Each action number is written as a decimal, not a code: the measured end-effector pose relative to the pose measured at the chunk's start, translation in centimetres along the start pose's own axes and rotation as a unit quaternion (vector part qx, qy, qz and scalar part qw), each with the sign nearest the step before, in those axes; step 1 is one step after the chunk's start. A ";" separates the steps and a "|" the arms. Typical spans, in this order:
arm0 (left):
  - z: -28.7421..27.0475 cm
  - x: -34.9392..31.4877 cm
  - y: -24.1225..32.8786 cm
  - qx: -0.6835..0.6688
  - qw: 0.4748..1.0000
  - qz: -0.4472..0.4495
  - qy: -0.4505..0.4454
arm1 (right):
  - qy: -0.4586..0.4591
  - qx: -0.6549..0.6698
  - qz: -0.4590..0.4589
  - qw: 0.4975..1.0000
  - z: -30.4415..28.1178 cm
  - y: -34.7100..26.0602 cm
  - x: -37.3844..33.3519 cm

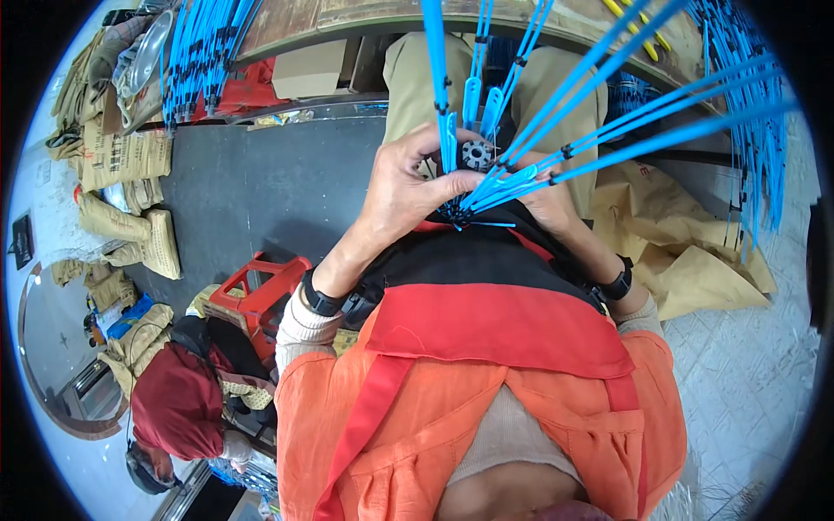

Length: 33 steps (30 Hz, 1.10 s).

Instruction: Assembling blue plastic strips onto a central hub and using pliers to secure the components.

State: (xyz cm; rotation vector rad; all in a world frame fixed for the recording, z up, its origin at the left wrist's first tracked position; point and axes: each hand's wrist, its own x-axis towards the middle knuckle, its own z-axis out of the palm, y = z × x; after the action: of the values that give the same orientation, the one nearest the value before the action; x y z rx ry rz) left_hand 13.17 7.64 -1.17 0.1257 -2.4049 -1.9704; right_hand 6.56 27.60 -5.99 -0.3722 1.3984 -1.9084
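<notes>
Several long blue umbrella ribs (595, 69) with black joints fan out from a gathered bunch in front of my apron. Among them shows a small dark grey notched hub (476, 154), its toothed ring facing up. My left hand (407, 178) is closed at the left of the hub, its thumb laid across the ribs just below the ring. On the other side my right hand (546, 198) is partly hidden behind ribs, with its fingers closed around their inner ends by the hub. Black rib tips (458, 213) cluster below the hands.
A worn wooden bench (347, 19) crosses the far side, with blue rib bundles hanging at left (204, 61) and right (749, 139). Yellow-handled tool (641, 35) lies on it. Brown paper (695, 252) covers floor at right. A red stool (261, 291) and another person (178, 399) are at left.
</notes>
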 end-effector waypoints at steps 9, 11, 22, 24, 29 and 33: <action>-0.7 1.0 0.2 0.027 0.999 0.037 -0.004 | 0.032 0.029 -0.088 0.995 1.0 1.8 0.4; -1.2 1.6 0.8 0.018 0.999 0.020 -0.035 | 0.065 -0.127 -0.067 0.988 0.9 0.4 0.5; 1.2 7.1 -4.0 -0.125 0.988 -0.067 0.062 | 0.292 -0.713 -0.285 0.570 -14.4 -12.4 8.6; 1.5 8.1 -4.2 -0.163 0.981 -0.080 0.075 | 0.292 -0.725 -0.264 0.565 -16.8 -12.9 10.2; 2.0 8.0 -4.2 -0.131 0.981 -0.107 0.092 | 0.243 -0.674 -0.281 0.638 -19.8 -12.5 12.3; 0.0 7.6 -4.5 -0.082 0.985 -0.109 0.101 | 0.235 -0.212 -0.171 0.933 -13.2 -12.3 6.9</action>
State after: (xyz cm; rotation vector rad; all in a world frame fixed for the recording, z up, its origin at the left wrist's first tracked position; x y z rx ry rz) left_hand 5.78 6.18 -5.75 0.5772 -2.1732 -2.1150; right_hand -10.97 33.78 -0.90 -0.3971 2.2025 -2.0443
